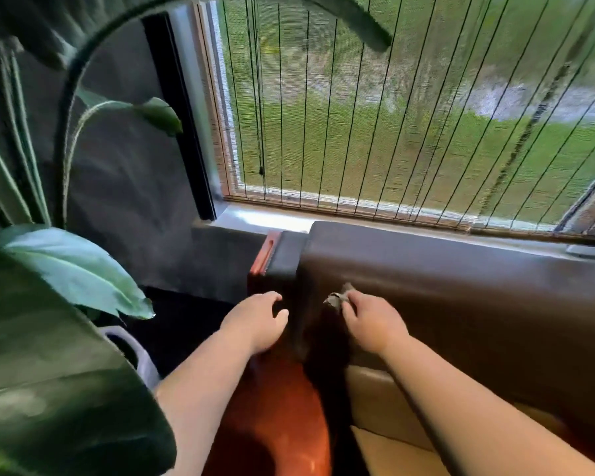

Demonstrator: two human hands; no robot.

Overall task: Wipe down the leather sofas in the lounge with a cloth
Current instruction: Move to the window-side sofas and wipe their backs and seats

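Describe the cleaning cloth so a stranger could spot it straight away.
Below the wide window runs a dark brown leather sofa backrest. Near its left end, the right hand pinches a small crumpled grey cloth against the leather, the only pale, wrinkled thing there.

bare forearms, left hand (255,321), right hand (375,321), sleeveless.

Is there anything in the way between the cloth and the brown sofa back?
No, nothing visible. The right hand pinches the small grey cloth right up against the dark leather sofa back, with no object between them. The left hand is off to the side by the wooden armrest, holding nothing.
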